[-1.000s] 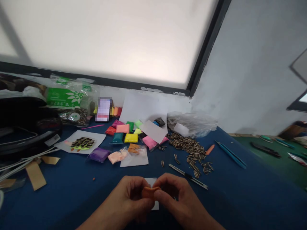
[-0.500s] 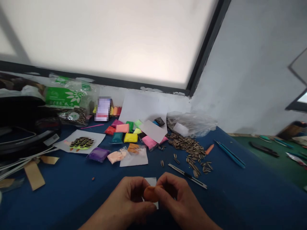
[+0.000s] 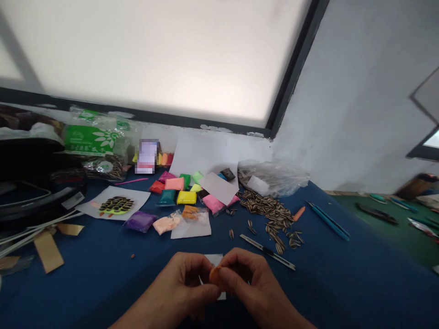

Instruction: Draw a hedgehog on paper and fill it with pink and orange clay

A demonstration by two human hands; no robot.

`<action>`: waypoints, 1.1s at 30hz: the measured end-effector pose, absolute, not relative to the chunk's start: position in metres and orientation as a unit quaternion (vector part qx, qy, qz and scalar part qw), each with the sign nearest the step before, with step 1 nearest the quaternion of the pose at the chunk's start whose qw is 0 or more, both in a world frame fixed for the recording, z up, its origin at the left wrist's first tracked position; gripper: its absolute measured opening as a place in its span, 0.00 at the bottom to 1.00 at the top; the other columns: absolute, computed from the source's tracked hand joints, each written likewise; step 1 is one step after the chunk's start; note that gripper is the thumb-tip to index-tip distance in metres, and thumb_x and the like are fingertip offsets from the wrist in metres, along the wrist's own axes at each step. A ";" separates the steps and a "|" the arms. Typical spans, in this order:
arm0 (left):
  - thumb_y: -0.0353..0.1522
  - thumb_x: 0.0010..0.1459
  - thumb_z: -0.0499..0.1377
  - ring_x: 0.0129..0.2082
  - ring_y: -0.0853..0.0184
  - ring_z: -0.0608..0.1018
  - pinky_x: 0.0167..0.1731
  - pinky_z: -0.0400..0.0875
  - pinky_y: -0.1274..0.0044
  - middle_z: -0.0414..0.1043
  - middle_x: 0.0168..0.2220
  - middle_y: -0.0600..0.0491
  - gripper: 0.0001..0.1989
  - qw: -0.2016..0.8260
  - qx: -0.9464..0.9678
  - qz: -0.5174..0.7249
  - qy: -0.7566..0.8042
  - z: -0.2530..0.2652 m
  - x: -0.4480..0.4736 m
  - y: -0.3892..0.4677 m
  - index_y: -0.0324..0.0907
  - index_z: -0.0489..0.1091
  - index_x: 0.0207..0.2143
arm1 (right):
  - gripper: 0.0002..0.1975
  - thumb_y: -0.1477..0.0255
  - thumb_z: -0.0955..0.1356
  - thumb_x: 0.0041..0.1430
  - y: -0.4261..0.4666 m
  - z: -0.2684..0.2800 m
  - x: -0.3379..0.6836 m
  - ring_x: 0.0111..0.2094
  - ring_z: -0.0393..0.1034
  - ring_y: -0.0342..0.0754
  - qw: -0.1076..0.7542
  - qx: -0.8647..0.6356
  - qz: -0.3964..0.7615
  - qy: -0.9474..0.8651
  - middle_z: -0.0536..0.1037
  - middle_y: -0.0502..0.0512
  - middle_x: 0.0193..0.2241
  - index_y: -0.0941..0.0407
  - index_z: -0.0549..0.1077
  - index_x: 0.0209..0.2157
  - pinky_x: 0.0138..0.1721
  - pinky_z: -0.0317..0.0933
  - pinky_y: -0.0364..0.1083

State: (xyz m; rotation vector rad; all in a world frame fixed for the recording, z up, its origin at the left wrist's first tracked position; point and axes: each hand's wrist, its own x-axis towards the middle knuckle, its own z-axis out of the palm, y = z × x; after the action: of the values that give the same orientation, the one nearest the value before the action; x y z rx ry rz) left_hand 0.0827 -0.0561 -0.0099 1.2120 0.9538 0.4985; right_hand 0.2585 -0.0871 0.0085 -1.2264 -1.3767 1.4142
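Between the fingertips of both hands is a small lump of orange modelling clay (image 3: 215,275), partly covered by the fingers. My left hand (image 3: 187,281) pinches its left side, and my right hand (image 3: 245,281) presses it with thumb and forefinger. Below the hands lies a small piece of white paper (image 3: 215,259), mostly hidden. Ahead of them, an opened packet of orange clay (image 3: 190,212) rests on a white sheet, with a pale peach packet (image 3: 168,223) at its left. A utility knife (image 3: 267,252) lies just beyond my right hand.
Sunflower seeds (image 3: 265,208) are heaped at right, near blue tweezers (image 3: 328,221). Coloured clay packets (image 3: 187,197) crowd the middle back. At left, a seed-and-clay figure (image 3: 118,204) sits on paper, beside a purple packet (image 3: 140,221). A phone (image 3: 147,156) leans at the back.
The fingers have drawn closer together around the orange clay, and less of it shows now. It looks narrower or turned between them. Everything else on the table stays put.
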 end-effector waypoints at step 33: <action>0.59 0.45 0.65 0.20 0.70 0.72 0.24 0.68 0.78 0.69 0.18 0.58 0.30 0.690 0.537 0.237 0.424 0.008 0.076 -0.048 0.40 0.73 0.27 | 0.19 0.57 0.74 0.59 -0.087 0.006 0.263 0.27 0.65 0.42 0.395 -0.465 0.580 -0.540 0.72 0.48 0.28 0.56 0.74 0.44 0.29 0.59 0.42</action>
State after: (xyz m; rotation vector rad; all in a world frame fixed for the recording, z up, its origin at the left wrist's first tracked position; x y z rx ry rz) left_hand 0.0755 -0.0483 0.0075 1.2001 0.9478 0.5303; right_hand 0.2626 -0.0873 0.0062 -1.1785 -1.3682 1.4713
